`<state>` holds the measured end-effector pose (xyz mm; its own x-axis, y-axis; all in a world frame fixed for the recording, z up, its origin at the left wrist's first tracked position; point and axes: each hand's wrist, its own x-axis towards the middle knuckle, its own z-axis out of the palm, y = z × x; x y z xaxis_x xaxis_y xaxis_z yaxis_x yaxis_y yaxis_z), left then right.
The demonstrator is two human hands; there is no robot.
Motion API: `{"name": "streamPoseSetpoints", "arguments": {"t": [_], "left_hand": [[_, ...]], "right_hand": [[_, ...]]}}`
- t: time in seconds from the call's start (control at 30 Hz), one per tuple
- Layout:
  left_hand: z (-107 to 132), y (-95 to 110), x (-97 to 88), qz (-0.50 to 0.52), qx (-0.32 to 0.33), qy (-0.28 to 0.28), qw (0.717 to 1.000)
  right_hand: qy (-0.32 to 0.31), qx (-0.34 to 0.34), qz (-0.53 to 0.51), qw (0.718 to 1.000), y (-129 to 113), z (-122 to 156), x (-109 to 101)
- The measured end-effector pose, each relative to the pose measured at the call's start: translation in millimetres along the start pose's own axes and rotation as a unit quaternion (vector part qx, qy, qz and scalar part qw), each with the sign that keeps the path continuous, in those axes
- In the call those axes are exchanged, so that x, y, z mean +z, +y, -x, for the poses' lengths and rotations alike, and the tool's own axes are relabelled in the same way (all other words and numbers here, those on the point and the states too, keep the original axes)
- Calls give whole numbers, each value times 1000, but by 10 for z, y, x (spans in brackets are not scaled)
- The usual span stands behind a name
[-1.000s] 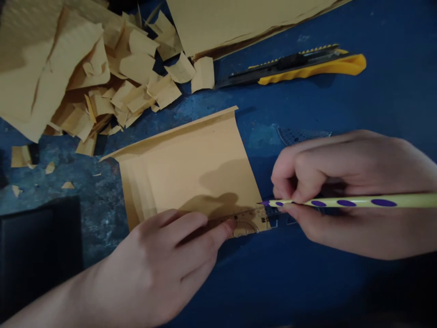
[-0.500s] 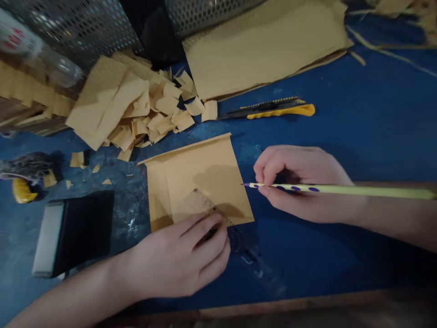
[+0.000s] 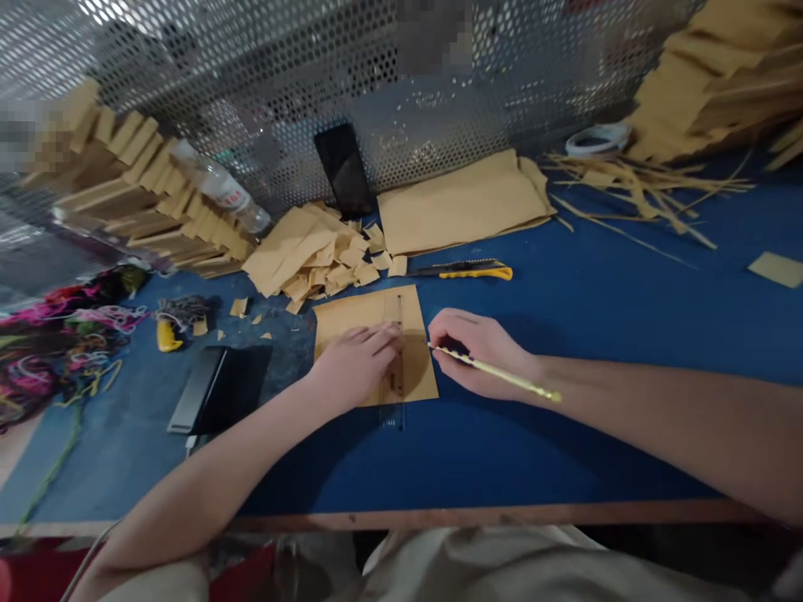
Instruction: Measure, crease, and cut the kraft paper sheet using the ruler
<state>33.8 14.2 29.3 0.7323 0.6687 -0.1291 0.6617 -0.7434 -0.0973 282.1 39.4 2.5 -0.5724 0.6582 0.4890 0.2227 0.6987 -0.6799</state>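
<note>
A piece of brown kraft paper (image 3: 419,372) lies flat on the blue tabletop in front of me. Across it, near its right side, runs a clear ruler (image 3: 393,386), roughly upright in the view, its lower end sticking out past the paper. My left hand (image 3: 355,364) rests on the paper with its fingers closed down on the ruler's left edge, holding it in place. Just beyond the paper's right edge, my right hand (image 3: 470,343) grips a yellow pencil (image 3: 508,376) with dark spots. The pencil's tip points left at the paper's edge.
Behind the paper lie a yellow-and-black utility knife (image 3: 473,269), a pile of paper scraps (image 3: 332,259) and a folded paper stack (image 3: 464,205). A dark phone (image 3: 344,171) leans on the perforated metal panel (image 3: 439,117). A black device (image 3: 199,391) stands left, near tangled yarn (image 3: 56,343).
The ruler has swung from slanting to nearly upright across the paper, with my left hand on it. My right hand still has the pencil, now tilted differently. The view has widened and lifted.
</note>
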Motion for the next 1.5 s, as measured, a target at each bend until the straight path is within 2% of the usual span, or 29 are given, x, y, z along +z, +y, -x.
{"name": "streamPoseSetpoints", "arguments": {"t": [0.13,0.23,0.33,0.47,0.6,0.8,0.97,1.1,1.2,1.33,1.5], "left_hand": [[-110,-40,-68,42,-50,-30,997],[-202,-167,-86,80,-69,-9,994],[-294,-334,-42,107,-139,10,984],[-369,-479,70,119,-188,23,975],[-354,-466,112,137,-199,23,970],[-209,-300,12,161,-159,14,974],[-178,-219,9,172,-122,11,977],[-240,-194,-9,153,-119,7,981],[-278,-102,-91,109,-134,7,985],[-287,144,-214,38,-138,29,989],[-257,369,-214,17,-103,20,994]], "right_hand": [[-21,-74,78,994,-19,62,67],[-19,-140,148,979,37,97,120],[-4,-169,225,960,139,87,135],[-52,-73,336,937,273,9,10],[-38,38,408,912,359,-60,-285],[-47,232,478,846,490,-61,-772],[-73,311,483,815,643,-66,-938],[-85,321,481,811,677,-64,-925],[-75,304,480,819,585,-72,-870],[-72,240,455,854,331,-84,-690],[-133,183,372,900,133,-32,-415]]}}
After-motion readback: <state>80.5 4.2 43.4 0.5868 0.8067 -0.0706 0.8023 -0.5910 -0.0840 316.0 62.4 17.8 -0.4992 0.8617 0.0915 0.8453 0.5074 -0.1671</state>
